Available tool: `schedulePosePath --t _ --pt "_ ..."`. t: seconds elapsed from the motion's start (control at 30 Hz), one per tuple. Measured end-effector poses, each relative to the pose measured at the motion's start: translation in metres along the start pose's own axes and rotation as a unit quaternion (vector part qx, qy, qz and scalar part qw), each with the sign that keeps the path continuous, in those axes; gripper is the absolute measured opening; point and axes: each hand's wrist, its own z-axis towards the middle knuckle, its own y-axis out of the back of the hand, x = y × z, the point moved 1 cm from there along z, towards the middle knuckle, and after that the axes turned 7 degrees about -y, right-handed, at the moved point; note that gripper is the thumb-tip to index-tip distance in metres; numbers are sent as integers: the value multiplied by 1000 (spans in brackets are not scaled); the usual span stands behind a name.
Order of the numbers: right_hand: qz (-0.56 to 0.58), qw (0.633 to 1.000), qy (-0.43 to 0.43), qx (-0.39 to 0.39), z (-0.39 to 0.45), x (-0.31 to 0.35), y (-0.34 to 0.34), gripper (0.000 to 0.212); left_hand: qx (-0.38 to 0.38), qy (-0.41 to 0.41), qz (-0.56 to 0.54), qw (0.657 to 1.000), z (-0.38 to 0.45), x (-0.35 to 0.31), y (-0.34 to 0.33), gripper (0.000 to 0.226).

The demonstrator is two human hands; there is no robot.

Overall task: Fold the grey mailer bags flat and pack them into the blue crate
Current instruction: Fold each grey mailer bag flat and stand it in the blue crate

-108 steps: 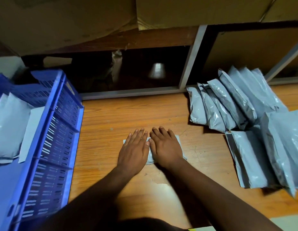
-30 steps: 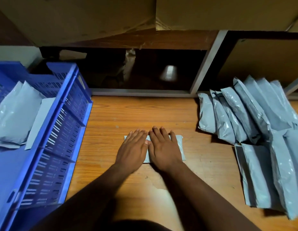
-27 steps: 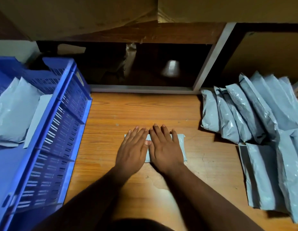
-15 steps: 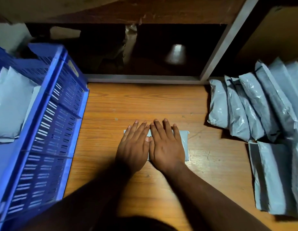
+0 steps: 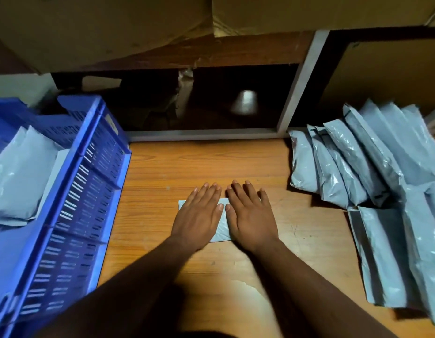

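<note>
1. The fingers (image 5: 206, 191) of the left hand (image 5: 198, 219) lie straight and close together, pressed flat on the folded mailer bag (image 5: 222, 224); the right hand (image 5: 251, 215) lies the same way just beside it, thumbs nearly touching. Neither hand curls round anything.
2. The bag sits under both palms on the bench (image 5: 211, 167). Only a strip shows between the thumbs, plus a corner left of the left fingers and an edge at the heel of the palms.
3. It looks like thin, soft plastic film: light, limp and probably slippery. Likely it will spring open once the pressure lifts, so the fold needs holding as it is lifted.
4. A sensible hold would be a pinch across the folded stack at its near edge, thumb under and fingers on top, or at the left corner that peeks out beyond the fingers.
5. Well to the left of the fingers stands the blue crate (image 5: 89, 181), with pale grey bags (image 5: 19, 172) already lying in it.
6. Well to the right of the fingers lies a heap of unfolded grey mailer bags (image 5: 372, 172), overlapping each other.
</note>
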Motion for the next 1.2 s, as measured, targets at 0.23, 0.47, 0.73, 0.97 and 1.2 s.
schedulePosePath --t 0.23,0.47,0.73,0.97,1.2 --pt "-9 1000 -10 -14 4 2 -8 56 -88 -14 -6 996 2 5 -15 55" --pt "18 1000 -8 23 5 0 2 61 -28 0 -45 999 3 6 -4 70" --pt "15 998 66 -17 -1 24 -3 54 -37 -6 -61 997 -16 14 -3 65" --pt "-9 999 46 -1 -1 28 -15 56 -63 5 -29 998 -18 4 -8 58" --pt "33 999 15 -32 -26 -20 -5 58 -1 21 22 1000 -47 18 -9 72"
